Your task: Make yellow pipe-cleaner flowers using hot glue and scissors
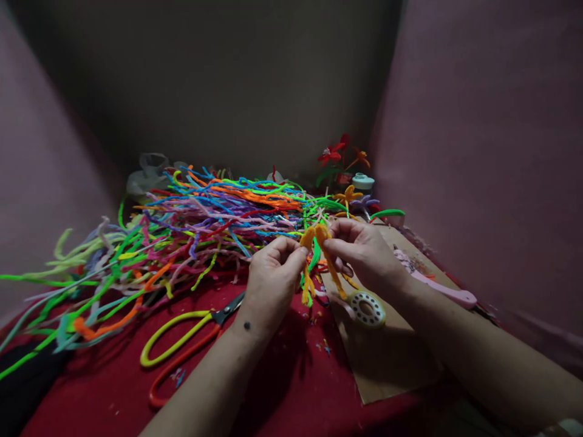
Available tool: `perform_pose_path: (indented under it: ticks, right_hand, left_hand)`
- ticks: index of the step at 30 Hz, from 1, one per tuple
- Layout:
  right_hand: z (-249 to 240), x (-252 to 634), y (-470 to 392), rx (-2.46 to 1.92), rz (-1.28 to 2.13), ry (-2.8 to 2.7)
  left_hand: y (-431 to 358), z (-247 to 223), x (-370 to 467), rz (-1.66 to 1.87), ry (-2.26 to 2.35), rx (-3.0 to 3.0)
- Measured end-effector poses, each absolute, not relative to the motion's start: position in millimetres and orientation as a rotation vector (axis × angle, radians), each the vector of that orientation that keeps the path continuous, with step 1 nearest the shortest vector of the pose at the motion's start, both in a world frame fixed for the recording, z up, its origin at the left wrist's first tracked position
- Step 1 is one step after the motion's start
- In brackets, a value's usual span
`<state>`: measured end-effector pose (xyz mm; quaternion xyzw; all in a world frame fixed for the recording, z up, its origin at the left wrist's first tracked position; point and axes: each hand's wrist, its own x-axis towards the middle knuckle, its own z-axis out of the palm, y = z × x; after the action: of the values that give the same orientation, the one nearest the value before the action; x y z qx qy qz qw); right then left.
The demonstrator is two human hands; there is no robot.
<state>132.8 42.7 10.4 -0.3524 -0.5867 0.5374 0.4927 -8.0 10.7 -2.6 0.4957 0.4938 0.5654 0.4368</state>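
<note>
Between my two hands is an orange-yellow pipe cleaner piece [336, 280], bent into loops with ends hanging down. My left hand [277, 273] pinches its left part between thumb and fingers. On the other side, my right hand [364, 252] grips the right part the same way. Both hands are above the red cloth, just in front of a heap of coloured pipe cleaners [218, 209]. Scissors [200, 325] with one yellow and one red handle lie beside my left wrist, their blade tips hidden behind it. Below my right hand sits a round roll of tape [367, 309].
A brown board [387, 358] lies under my right arm, with pink-handled pliers [441, 290] on it. Finished pipe cleaner flowers [334, 155] stand at the back right, near a pale blue-capped bottle [363, 182]. Walls rise on both sides. Scraps dot the red cloth [282, 376].
</note>
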Motion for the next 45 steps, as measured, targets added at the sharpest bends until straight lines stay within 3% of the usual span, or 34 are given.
perform_pose_path:
  ticks: [45]
  right_hand:
    - [6.7, 136.1, 42.3, -0.902, 1.219, -1.568]
  left_hand:
    - [12.4, -8.2, -9.5, 1.354, 1.302, 1.33]
